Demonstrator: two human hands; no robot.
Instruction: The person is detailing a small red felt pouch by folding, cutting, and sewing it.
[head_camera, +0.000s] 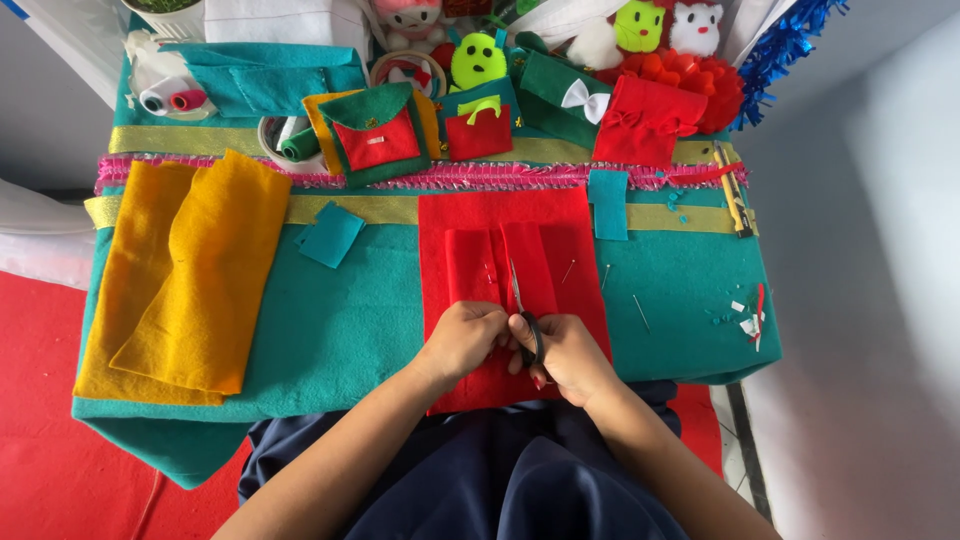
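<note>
**Cutting red felt on a teal-covered table**

Lying flat on the teal felt table cover (330, 330), a red felt sheet (560, 215) with a folded strip is pinned under both hands at its near edge. The left hand (462, 338) is pressed closed on the felt. Black-handled scissors (522, 310) are gripped in the right hand (565, 355), blades pointed away. Folded yellow felt pieces (185, 275) are seen well to the left.

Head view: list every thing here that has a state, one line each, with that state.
Scissors: blades open, in the right hand.
Red felt: flat, pinned, held by the left hand.
Yellow felt: folded.
Small red pouch: flap closed.
Utility knife: lying untouched.
</note>
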